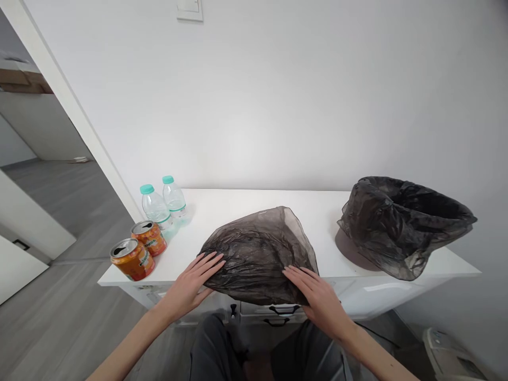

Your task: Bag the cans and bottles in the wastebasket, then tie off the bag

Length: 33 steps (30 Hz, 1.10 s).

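A dark, see-through plastic bag (257,254) lies crumpled over the front edge of the white cabinet top. My left hand (198,280) rests on its left side with the fingers stretched out. On the bag's right side lies my right hand (313,293), fingers also spread and flat, the thumb hidden from clear view. To the right stands a brown bin (353,251) lined with another dark bag (392,227), whose rim hangs over the outside.
Two orange cans (137,262) stand at the left front of the white top (246,200). Behind them are two clear bottles (155,205) with teal caps. A wall runs along the back; drawers with black handles (284,310) are below.
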Available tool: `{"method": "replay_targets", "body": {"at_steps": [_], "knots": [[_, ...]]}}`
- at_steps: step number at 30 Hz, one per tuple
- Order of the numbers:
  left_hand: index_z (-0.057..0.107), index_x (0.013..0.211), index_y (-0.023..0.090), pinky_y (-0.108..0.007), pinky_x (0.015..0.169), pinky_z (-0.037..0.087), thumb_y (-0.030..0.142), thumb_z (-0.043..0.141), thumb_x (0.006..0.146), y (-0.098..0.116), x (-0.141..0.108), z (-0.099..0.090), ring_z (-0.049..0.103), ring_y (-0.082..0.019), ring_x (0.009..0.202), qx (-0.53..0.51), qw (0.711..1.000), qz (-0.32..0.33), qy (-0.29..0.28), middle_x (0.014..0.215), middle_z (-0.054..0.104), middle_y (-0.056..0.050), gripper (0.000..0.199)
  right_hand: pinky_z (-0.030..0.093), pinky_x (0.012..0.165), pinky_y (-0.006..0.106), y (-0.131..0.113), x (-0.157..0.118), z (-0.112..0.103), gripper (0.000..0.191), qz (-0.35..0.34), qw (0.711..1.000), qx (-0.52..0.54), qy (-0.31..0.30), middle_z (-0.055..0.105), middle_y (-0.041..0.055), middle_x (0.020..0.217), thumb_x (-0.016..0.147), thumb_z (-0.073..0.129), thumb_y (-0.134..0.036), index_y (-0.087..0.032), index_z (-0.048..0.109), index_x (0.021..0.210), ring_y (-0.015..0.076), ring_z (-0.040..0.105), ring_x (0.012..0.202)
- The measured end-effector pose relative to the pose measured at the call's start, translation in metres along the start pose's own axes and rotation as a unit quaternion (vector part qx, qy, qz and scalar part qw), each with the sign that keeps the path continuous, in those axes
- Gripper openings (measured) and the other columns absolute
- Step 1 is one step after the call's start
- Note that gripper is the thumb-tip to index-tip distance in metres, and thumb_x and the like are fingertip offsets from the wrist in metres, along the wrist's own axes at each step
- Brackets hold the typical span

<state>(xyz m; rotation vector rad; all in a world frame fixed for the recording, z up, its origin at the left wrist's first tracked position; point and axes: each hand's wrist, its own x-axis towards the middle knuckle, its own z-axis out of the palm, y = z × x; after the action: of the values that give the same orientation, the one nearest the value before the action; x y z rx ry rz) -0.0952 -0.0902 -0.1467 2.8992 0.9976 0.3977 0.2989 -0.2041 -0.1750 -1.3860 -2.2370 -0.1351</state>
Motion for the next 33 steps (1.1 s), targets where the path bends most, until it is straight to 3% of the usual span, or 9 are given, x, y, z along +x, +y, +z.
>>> {"method": "replay_targets", "body": {"at_steps": [2,5,10,13,16,19,23,29,33], "knots": [[0.047,0.158,0.035,-0.053,0.129,0.031,0.026,0.046,0.105,0.001,-0.001,-0.004,0.041,-0.025,0.154,-0.042,0.999,-0.015,0.009,0.163,0.049,0.001,0.054,0.056,0.107,0.041,0.012,0.006,-0.014,0.078,0.033,0.997,0.065,0.004,0.076,0.0041,0.129,0.064,0.05,-0.001,-0.027,0.067,0.135,0.0237,0.072,0.119],[0.069,0.134,0.031,-0.048,0.119,0.045,0.032,0.042,0.105,0.01,0.008,-0.017,0.06,-0.027,0.138,-0.119,0.989,-0.079,0.04,0.142,0.07,-0.002,0.04,0.061,0.093,0.039,0.034,0.041,-0.04,0.049,0.149,0.978,0.146,0.011,0.081,0.0039,0.11,0.076,0.054,-0.012,-0.027,0.073,0.119,0.0246,0.077,0.103],[0.067,0.125,0.024,-0.045,0.094,0.058,0.049,0.045,0.102,0.021,0.04,-0.035,0.075,-0.029,0.099,-0.194,0.944,-0.254,0.085,0.108,0.079,-0.007,0.04,0.058,0.099,0.048,0.061,0.128,-0.07,0.056,0.288,0.93,0.194,0.12,0.072,0.0168,0.133,0.085,0.064,-0.033,-0.016,0.06,0.138,0.0308,0.07,0.118],[0.054,0.141,0.019,-0.051,0.108,0.052,0.043,0.05,0.102,0.024,0.052,-0.035,0.066,-0.032,0.124,-0.13,0.935,-0.252,0.211,0.132,0.07,-0.016,0.046,0.044,0.117,0.057,0.032,0.151,-0.061,0.069,0.228,0.947,0.136,0.18,0.055,0.0186,0.154,0.09,0.065,-0.041,-0.015,0.051,0.152,0.0355,0.054,0.14],[0.049,0.15,0.024,-0.054,0.124,0.037,0.036,0.053,0.103,0.028,0.053,-0.03,0.044,-0.032,0.15,-0.016,0.944,-0.158,0.289,0.157,0.052,-0.015,0.049,0.026,0.129,0.059,-0.021,0.154,-0.032,0.063,0.091,0.987,0.088,0.102,0.042,0.0099,0.166,0.102,0.051,-0.046,-0.024,0.043,0.161,0.0326,0.034,0.156],[0.045,0.157,0.031,-0.05,0.126,0.034,0.04,0.049,0.107,0.023,0.052,-0.018,0.035,-0.03,0.157,0.018,0.98,-0.066,0.187,0.166,0.044,-0.007,0.052,0.013,0.133,0.058,-0.053,0.155,0.002,0.063,0.041,0.998,0.047,-0.014,0.034,0.0063,0.171,0.109,0.033,-0.052,-0.024,0.039,0.164,0.0297,0.022,0.162],[0.039,0.163,0.03,-0.053,0.127,0.032,0.046,0.041,0.109,-0.001,0.045,0.009,0.031,-0.031,0.159,0.017,0.997,-0.065,0.043,0.169,0.04,-0.004,0.056,0.014,0.13,0.061,-0.031,0.156,0.028,0.07,0.145,0.981,0.021,-0.125,0.027,0.0106,0.174,0.109,0.021,-0.058,-0.019,0.037,0.165,0.0318,0.017,0.163],[0.028,0.167,0.033,-0.052,0.132,0.023,0.054,0.041,0.109,-0.017,0.016,0.018,0.023,-0.027,0.162,0.025,0.998,-0.061,0.02,0.173,0.032,-0.001,0.064,0.01,0.132,0.051,0.041,0.148,0.046,0.07,0.204,0.964,0.025,-0.167,0.024,0.0105,0.174,0.11,0.019,-0.054,-0.014,0.033,0.166,0.0254,0.016,0.163],[0.018,0.17,0.03,-0.055,0.132,0.023,0.059,0.057,0.101,-0.014,-0.003,0.006,0.025,-0.03,0.162,0.017,0.999,-0.028,0.018,0.173,0.032,-0.006,0.084,0.011,0.132,0.051,0.05,0.147,0.039,0.073,0.192,0.965,0.069,-0.162,0.025,0.0127,0.174,0.11,0.019,-0.058,-0.013,0.032,0.166,0.0254,0.016,0.163]]}}
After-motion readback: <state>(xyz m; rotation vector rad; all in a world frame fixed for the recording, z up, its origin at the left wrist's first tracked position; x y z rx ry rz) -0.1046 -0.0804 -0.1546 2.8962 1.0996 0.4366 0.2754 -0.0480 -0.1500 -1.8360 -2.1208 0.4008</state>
